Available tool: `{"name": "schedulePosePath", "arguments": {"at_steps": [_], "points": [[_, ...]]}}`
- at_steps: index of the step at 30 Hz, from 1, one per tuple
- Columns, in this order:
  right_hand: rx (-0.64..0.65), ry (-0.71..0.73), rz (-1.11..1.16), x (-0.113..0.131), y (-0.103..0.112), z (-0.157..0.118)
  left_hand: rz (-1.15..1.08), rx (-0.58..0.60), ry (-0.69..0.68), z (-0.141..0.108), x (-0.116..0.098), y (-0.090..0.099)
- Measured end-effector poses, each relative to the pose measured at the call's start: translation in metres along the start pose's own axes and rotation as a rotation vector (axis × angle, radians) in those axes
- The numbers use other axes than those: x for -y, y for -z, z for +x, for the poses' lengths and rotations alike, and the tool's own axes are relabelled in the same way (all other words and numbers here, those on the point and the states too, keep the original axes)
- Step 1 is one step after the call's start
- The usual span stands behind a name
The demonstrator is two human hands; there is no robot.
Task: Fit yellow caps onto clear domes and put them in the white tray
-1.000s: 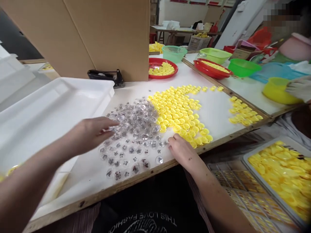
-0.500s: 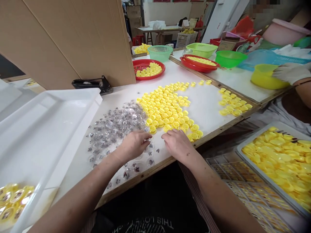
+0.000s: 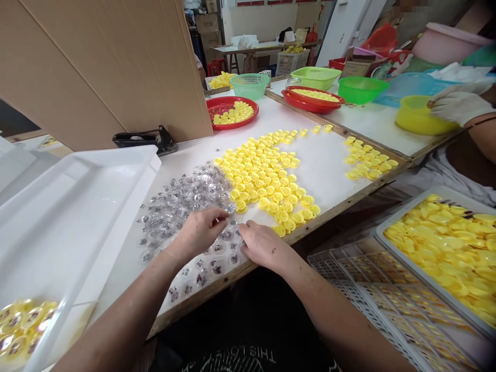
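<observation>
My left hand (image 3: pixel 203 230) is over the front of a pile of clear plastic domes (image 3: pixel 189 194) with small dark printed figures. Its thumb and forefinger are pinched together; whatever lies between them is too small to make out. Close on its right, my right hand (image 3: pixel 263 244) is low over the table near the front edge, fingers curled together and their tips hidden. Between and below the hands, several clear domes (image 3: pixel 216 267) lie spread out singly. Just beyond is a broad group of small yellow cup-shaped pieces (image 3: pixel 267 178), nearest ones by my right hand.
A white tray (image 3: pixel 83 186) stands at left, below a cardboard panel (image 3: pixel 112 62). Red trays (image 3: pixel 253 116), a green basket (image 3: pixel 250 87) and a yellow bowl (image 3: pixel 422 116) with a co-worker's gloved hand (image 3: pixel 461 106) are farther back. A bin of yellow pieces (image 3: pixel 445 248) sits right.
My right hand has moved left and toward the table's front edge, away from the yellow pieces. My left hand has shifted slightly left. The co-worker's gloved hand has lifted a little over the bowl.
</observation>
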State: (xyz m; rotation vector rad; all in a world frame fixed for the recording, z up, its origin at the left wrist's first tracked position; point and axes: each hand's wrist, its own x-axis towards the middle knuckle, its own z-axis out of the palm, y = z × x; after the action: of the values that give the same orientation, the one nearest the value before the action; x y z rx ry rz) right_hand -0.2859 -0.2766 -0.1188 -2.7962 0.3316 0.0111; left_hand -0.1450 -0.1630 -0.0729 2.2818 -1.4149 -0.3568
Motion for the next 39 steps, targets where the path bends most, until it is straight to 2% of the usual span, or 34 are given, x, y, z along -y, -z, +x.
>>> {"name": "schedulePosePath", "arguments": {"at_steps": [4,8,10,13,17,20,23,26,31,35,39], "points": [[-0.095,-0.020,0.108,-0.014,0.014,-0.016,-0.042,-0.002,-0.057,0.009,-0.009,-0.014],[-0.391,-0.151,0.479,-0.052,0.035,-0.042,-0.083,0.094,-0.163,0.021,-0.026,-0.052],[-0.480,-0.239,0.633,-0.071,0.042,-0.052,-0.086,0.119,-0.190,0.027,-0.036,-0.074],[-0.508,-0.307,0.812,-0.086,0.042,-0.059,-0.107,0.113,-0.169,0.035,-0.048,-0.101],[-0.491,-0.327,0.992,-0.086,0.031,-0.057,-0.129,0.118,-0.177,0.043,-0.050,-0.116],[-0.471,-0.344,1.095,-0.080,0.024,-0.051,-0.171,0.111,-0.230,0.043,-0.045,-0.114],[-0.419,-0.313,1.201,-0.072,0.019,-0.046,-0.169,0.067,-0.215,0.035,-0.039,-0.103],[-0.337,-0.259,1.305,-0.059,0.017,-0.039,-0.225,0.008,-0.097,0.021,-0.032,-0.084],[-0.132,-0.186,1.441,-0.030,0.012,-0.025,-0.538,-0.052,0.079,-0.013,-0.017,-0.055],[-0.022,-0.152,1.443,-0.010,0.009,-0.014,-0.801,-0.064,0.159,-0.037,-0.007,-0.051],[0.079,-0.145,1.276,0.004,0.007,-0.004,-0.861,-0.091,0.187,-0.054,0.002,-0.052]]}}
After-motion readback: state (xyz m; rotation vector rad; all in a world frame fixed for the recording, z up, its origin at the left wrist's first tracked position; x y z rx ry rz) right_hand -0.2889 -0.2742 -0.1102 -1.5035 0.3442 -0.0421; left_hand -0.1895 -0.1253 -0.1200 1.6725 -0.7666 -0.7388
